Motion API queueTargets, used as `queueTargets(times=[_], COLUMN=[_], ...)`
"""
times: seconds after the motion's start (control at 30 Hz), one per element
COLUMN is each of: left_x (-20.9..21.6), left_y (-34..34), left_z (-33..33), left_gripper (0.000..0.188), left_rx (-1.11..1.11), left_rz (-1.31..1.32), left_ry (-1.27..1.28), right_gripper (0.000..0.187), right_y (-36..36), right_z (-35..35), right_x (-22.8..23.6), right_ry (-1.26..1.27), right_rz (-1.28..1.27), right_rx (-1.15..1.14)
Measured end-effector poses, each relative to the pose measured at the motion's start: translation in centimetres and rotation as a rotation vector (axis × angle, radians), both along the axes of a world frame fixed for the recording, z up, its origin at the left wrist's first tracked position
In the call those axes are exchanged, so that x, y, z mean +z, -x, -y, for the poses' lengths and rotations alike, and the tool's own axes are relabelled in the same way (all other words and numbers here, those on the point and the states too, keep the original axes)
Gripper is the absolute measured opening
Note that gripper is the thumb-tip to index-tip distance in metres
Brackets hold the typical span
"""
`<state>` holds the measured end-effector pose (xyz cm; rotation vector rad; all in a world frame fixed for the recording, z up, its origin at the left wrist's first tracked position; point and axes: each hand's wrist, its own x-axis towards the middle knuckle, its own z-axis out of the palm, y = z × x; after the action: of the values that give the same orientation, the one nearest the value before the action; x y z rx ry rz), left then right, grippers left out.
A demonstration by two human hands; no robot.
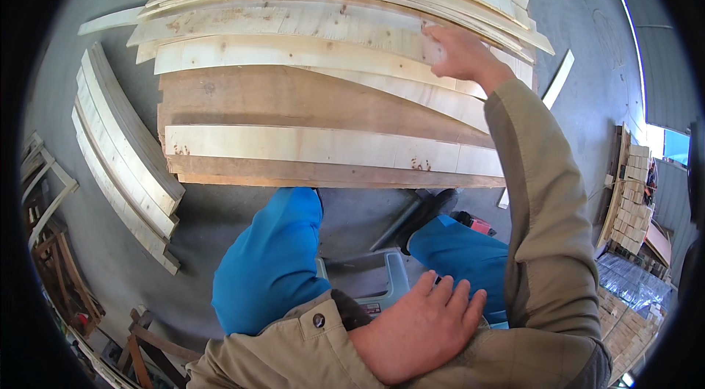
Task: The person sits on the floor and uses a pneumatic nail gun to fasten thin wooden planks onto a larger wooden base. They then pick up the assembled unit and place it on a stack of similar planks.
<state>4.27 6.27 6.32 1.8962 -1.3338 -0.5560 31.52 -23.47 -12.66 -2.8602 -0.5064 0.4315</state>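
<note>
My right hand (467, 55) reaches out over the pale wooden boards (352, 25) on the worktable. Its index finger and thumb are apart over a light knotty board, and I see nothing gripped between them; whether it touches the wood I cannot tell. My left hand (422, 332) lies across my lap against my jacket, fingers stretched out and holding nothing. Nearer to me, one long narrow pale strip (323, 146) with reddish-brown marks lies along the brown wooden tabletop (242, 95). Behind it, several thin boards lie in overlapping layers.
On the floor at the left stands a stack of long pale boards (121, 146). A grey-blue plastic stool or frame (396, 275) shows between my legs, beside a red item (481, 226). Stacked wood blocks (633, 198) and a plastic-wrapped pallet (631, 282) are at the right.
</note>
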Motion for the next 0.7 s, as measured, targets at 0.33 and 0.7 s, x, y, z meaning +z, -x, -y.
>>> queueTargets(times=[0.33, 0.7], left_x=[-1.1, -3.2], left_y=[0.3, 1.4], left_z=[0.3, 2.4], left_gripper=[0.047, 0.040], left_rx=[0.113, 0.112], left_rz=[0.145, 0.145], left_ry=[-0.084, -0.198], right_gripper=[0.051, 0.081], right_y=[8.3, 12.8], right_z=[0.2, -2.8], right_x=[3.5, 3.2], right_ry=[-0.756, -0.716], right_rz=[-0.746, -0.739], right_rx=[-0.378, -0.368])
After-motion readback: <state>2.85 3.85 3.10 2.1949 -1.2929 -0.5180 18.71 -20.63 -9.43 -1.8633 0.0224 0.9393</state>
